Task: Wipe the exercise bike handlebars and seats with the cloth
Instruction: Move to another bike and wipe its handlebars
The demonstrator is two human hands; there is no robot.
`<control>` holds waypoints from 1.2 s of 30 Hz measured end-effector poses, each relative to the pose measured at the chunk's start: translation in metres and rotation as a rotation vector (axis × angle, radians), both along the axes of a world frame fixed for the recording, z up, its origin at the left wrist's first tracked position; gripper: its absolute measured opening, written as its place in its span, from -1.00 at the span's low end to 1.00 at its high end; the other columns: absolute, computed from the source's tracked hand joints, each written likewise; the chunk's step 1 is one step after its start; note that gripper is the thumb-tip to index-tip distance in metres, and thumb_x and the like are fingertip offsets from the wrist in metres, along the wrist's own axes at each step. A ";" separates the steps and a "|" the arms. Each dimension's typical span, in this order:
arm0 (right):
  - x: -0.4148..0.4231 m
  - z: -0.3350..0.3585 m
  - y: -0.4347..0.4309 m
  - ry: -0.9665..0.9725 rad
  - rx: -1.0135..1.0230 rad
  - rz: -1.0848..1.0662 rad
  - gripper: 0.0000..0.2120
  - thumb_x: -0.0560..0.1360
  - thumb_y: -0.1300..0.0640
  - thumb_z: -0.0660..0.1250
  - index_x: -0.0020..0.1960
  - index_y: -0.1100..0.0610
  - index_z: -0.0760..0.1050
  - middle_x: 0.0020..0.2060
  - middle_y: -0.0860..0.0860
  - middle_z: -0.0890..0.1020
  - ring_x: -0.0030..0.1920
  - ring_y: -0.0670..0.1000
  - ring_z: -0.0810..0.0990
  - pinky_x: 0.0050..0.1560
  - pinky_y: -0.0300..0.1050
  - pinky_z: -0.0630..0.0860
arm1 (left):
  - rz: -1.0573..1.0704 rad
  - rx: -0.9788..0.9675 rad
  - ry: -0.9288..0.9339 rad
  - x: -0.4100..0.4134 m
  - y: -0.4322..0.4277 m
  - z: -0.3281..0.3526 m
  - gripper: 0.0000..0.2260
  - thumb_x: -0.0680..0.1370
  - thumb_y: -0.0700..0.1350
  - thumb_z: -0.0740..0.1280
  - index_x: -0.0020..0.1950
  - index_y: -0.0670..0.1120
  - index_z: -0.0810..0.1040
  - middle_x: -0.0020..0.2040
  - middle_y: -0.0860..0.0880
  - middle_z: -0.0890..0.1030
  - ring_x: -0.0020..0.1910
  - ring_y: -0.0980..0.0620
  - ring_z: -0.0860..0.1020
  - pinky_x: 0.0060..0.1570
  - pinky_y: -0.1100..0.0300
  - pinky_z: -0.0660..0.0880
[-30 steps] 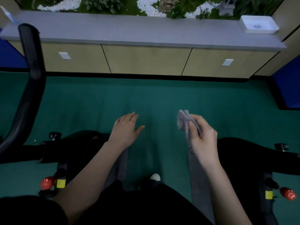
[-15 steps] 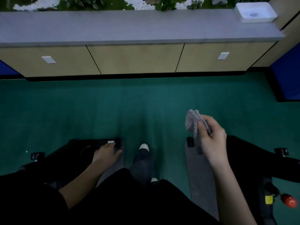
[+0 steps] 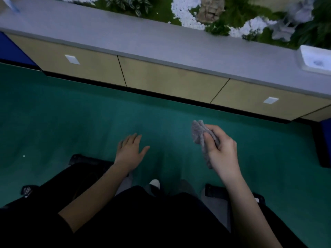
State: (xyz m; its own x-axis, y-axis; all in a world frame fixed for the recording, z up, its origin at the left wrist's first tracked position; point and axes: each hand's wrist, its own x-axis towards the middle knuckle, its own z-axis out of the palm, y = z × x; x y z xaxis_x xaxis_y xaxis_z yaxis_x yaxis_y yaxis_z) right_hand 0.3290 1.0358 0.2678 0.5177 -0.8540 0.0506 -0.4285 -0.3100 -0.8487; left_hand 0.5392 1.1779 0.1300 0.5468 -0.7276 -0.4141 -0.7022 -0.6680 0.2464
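My right hand grips a crumpled grey cloth, held up over the green floor at centre right. My left hand hovers with straight, spread fingers and holds nothing. Below the left hand lies the black base of an exercise bike. Another black bike base shows under my right forearm. No handlebars or seats are in view.
Green carpet covers the floor ahead. A long grey-topped counter with beige cabinet fronts runs across the top, tilted in the view. A white tray sits on its right end. My shoe tip shows between the bike bases.
The view has rolled and shifted, so the counter now slants. My left hand rose from the bike base and spread its fingers. The right hand still holds the cloth.
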 end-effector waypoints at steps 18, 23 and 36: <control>0.106 -0.002 -0.243 -0.073 0.097 0.264 -0.73 0.55 0.32 0.22 0.03 -0.04 0.52 -0.13 -0.25 0.59 -0.13 -0.44 0.51 -0.15 -0.59 0.34 | 0.288 -0.139 -0.197 0.053 -0.194 0.063 -0.40 0.59 0.27 0.01 0.54 -0.01 0.10 0.56 0.01 0.10 0.54 0.03 0.00 0.50 -0.02 -0.10; 0.140 -0.004 -0.283 -0.063 0.140 0.298 -0.77 0.58 0.29 0.21 0.07 0.03 0.54 -0.12 -0.25 0.57 -0.15 -0.45 0.51 -0.20 -0.60 0.35 | 0.375 -0.114 -0.206 0.073 -0.206 0.067 -0.40 0.58 0.28 -0.02 0.55 0.01 0.09 0.55 0.03 0.15 0.54 0.02 0.00 0.50 -0.03 -0.13; 0.345 -0.005 -0.265 -0.015 0.063 0.672 -0.74 0.57 0.31 0.23 0.10 -0.02 0.47 -0.07 -0.37 0.48 -0.06 -0.55 0.44 -0.12 -0.65 0.31 | 0.659 -0.125 -0.099 0.218 -0.179 0.035 -0.41 0.59 0.25 0.05 0.53 -0.03 0.15 0.52 -0.03 0.22 0.51 -0.01 0.12 0.43 0.01 0.09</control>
